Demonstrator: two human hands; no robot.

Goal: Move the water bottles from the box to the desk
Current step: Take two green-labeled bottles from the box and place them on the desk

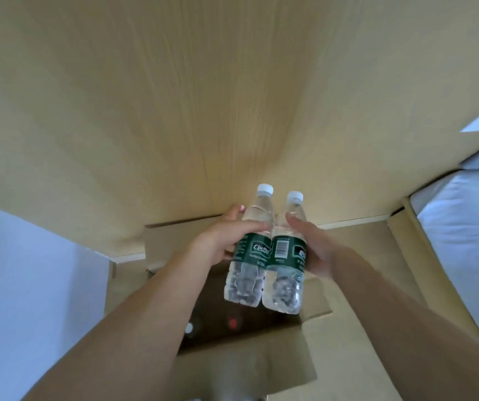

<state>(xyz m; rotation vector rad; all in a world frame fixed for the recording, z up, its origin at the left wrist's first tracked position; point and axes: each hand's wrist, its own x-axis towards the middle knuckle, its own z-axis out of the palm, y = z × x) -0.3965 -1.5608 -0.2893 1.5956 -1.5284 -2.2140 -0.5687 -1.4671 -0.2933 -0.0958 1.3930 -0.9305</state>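
- Above the open box (261,363), two bottles (264,256) hang in the air, side by side and touching, caps tipped toward the desk (174,96).
- Left hand (220,241) wraps the left bottle (249,253) around its green label, thumb across the front, fingers curled behind.
- Right hand (316,247) grips the right bottle (287,256) from the outer side; thumb shows on the shoulder, the fingers behind are hidden.
- Both bottles are clear of the box and not yet on the desk, so the carry looks about halfway.
- To do it well, I'd say: lift both over the desk edge, turn the bases down, and set them upright well in from the edge before letting go.
- Thin, ribbed plastic will likely flex, so a firm hold at the label band seems the safest.
- Pressed together like that, they could knock each other over on landing; parting them a little first should help.
- Desk is pale wood grain, broad, filling the upper view.
- Down in the box's dark interior, a white cap (189,328) and a red cap (232,323) show, so more seems left to move.
- Pale blue-white surfaces flank both sides.
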